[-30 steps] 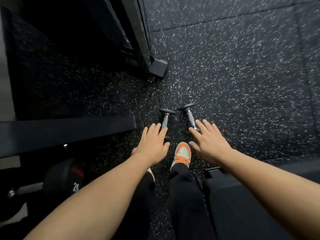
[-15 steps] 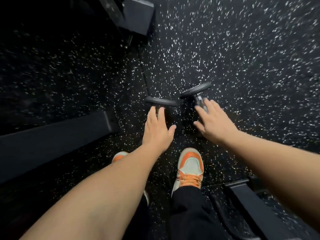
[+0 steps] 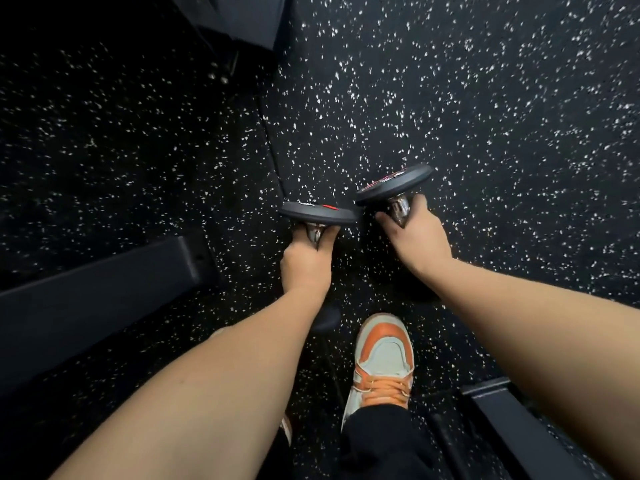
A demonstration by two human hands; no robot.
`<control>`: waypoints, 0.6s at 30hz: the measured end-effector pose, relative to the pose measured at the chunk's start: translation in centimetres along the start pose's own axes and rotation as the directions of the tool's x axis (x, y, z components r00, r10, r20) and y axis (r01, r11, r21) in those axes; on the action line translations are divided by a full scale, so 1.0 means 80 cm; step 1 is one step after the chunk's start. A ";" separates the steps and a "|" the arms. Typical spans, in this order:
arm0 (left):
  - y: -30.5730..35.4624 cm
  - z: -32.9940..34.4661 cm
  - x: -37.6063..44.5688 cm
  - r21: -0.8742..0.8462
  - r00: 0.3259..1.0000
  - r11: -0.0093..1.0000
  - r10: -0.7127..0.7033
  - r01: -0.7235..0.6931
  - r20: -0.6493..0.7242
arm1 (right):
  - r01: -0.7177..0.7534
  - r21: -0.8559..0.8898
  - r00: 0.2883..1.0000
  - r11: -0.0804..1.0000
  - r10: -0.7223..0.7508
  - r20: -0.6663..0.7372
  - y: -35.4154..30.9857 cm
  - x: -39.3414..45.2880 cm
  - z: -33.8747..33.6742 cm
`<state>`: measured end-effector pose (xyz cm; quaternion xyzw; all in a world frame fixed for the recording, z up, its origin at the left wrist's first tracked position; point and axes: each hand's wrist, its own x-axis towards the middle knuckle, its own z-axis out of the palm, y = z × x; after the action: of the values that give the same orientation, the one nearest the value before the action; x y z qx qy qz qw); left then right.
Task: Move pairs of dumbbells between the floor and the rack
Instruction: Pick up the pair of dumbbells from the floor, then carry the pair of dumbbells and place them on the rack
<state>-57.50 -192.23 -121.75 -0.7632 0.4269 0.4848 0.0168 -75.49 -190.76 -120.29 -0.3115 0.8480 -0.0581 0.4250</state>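
Two small black dumbbells with chrome handles are at the centre of the head view, over the speckled black rubber floor. My left hand (image 3: pixel 304 265) is wrapped around the handle of the left dumbbell (image 3: pixel 317 213). My right hand (image 3: pixel 414 237) grips the handle of the right dumbbell (image 3: pixel 394 183), which tilts up to the right. The far end plates of both show; the near ends are mostly hidden by my hands and arms. Whether they still touch the floor, I cannot tell.
A black rack base beam (image 3: pixel 97 306) runs along the left, and a rack foot (image 3: pixel 242 19) sits at the top. Another black bar (image 3: pixel 512 427) lies at the lower right. My orange and grey shoe (image 3: pixel 382 362) stands just behind the dumbbells.
Both hands went from open above the dumbbells to closed around their handles. The view has dropped closer to the floor.
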 end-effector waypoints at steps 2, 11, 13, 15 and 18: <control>-0.003 0.004 -0.002 0.039 0.998 0.998 0.047 -0.046 -0.038 | -0.015 -0.022 1.000 1.000 0.015 0.011 0.004 0.003 0.004; -0.006 0.013 0.004 0.061 0.993 0.994 0.092 -0.088 -0.074 | 0.004 -0.048 0.997 0.999 -0.008 -0.079 0.006 0.005 0.028; -0.005 0.011 0.006 0.040 0.995 0.997 0.076 -0.073 -0.063 | 0.004 -0.048 0.997 0.999 -0.008 -0.082 0.004 0.004 0.031; -0.005 0.007 0.009 0.018 0.997 0.998 0.061 -0.060 -0.056 | 0.014 -0.033 0.996 0.999 -0.016 -0.087 0.001 0.003 0.033; -0.016 0.003 0.012 0.028 1.000 0.999 0.021 -0.021 -0.014 | 0.010 -0.027 0.999 1.000 -0.012 -0.043 -0.001 -0.002 0.035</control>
<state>-56.65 -191.97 -123.08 -0.7617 0.4418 0.4735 0.0193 -73.27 -190.27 -121.89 -0.3203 0.8560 -0.0560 0.4019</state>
